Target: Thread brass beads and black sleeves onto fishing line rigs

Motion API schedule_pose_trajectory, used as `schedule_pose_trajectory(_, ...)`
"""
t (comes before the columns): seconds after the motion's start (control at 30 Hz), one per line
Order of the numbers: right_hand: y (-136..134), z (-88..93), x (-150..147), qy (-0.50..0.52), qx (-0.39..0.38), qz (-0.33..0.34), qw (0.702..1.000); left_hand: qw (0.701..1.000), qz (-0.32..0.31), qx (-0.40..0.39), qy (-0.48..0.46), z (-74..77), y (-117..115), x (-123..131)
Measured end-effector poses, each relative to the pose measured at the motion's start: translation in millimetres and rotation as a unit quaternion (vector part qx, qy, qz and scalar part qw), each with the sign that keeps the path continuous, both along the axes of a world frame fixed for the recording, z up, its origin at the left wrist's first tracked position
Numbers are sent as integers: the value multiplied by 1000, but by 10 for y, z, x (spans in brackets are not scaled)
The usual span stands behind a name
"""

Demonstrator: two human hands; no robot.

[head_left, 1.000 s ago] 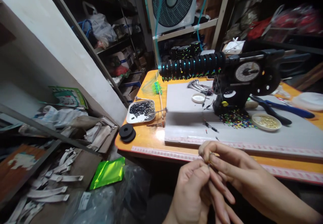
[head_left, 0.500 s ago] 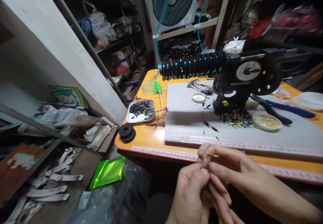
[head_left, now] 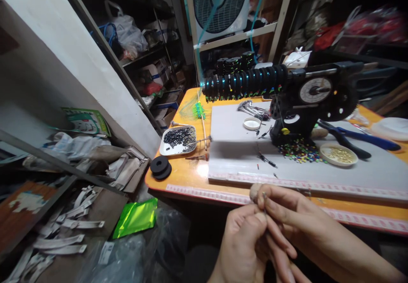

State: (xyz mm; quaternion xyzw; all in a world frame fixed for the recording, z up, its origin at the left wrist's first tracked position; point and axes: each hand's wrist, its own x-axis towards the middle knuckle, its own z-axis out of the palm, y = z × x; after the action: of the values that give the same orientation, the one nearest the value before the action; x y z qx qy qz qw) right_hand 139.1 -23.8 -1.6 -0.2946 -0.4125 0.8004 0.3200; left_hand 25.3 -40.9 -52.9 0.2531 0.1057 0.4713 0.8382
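My left hand (head_left: 244, 236) is closed, thumb pressed on the fingers, just below the table's front edge. My right hand (head_left: 290, 215) touches it, with thumb and index finger pinched together. What lies between the fingertips is too small and hidden to make out. Beyond the hands, a grey board (head_left: 232, 164) bears loose coloured beads (head_left: 301, 151), a round dish of gold-coloured pieces (head_left: 338, 154) and a few small dark parts (head_left: 267, 159). A black winding device (head_left: 315, 91) stands behind, its long shaft lined with black spools (head_left: 242, 83).
On the orange table's left are a white tray of black tubes (head_left: 178, 139), a black spool (head_left: 160, 167) and a green brush-like bundle (head_left: 199, 110). Blue-handled pliers (head_left: 366, 136) lie right. A fan (head_left: 219, 4) stands behind; a bright green packet (head_left: 136, 217) lies lower left.
The right fingertips have shifted slightly, and the pinch now shows a little more openly above the left thumb. Both hands remain together at the same place.
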Motion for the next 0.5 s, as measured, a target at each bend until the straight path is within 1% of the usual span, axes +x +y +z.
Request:
schedule_pose_trajectory(0.07, -2, -29, 5, -14, 4, -2, 1000, 999, 0, -2, 37, 17, -10, -8)
schedule_pose_trajectory(0.13, 9, -26, 31, -41, 31, -8, 999, 994, 12, 19, 108, 99, -34, -81)
schedule_pose_trajectory(0.17, 20, -5, 52, -57, 54, -14, 997, 989, 24, 31, 145, 174, -45, -146)
schedule_pose_trajectory(0.23, 52, 76, 100, -96, 112, -34, 988, 970, 66, 69, 225, 382, -43, -312)
schedule_pose_trajectory(0.27, 69, 130, 123, -118, 145, -49, 981, 950, 112, 87, 277, 502, -20, -396)
schedule_pose_trajectory(0.3, 84, 188, 143, -141, 176, -65, 972, 890, 175, 159, 389, 619, 20, -467)
schedule_pose_trajectory(0.33, 94, 245, 159, -164, 207, -80, 961, 837, 238, 195, 452, 725, 77, -516)
schedule_pose_trajectory(0.37, 100, 296, 171, -186, 234, -94, 950, 825, 279, 189, 454, 812, 147, -539)
schedule_pose_trajectory(0.4, 102, 341, 182, -206, 258, -104, 938, 828, 301, 171, 440, 875, 224, -535)
schedule_pose_trajectory(0.43, 104, 377, 195, -223, 278, -110, 928, 843, 308, 150, 416, 916, 301, -508)
schedule_pose_trajectory(0.5, 118, 429, 241, -249, 306, -116, 912, 884, 281, 107, 357, 942, 429, -412)
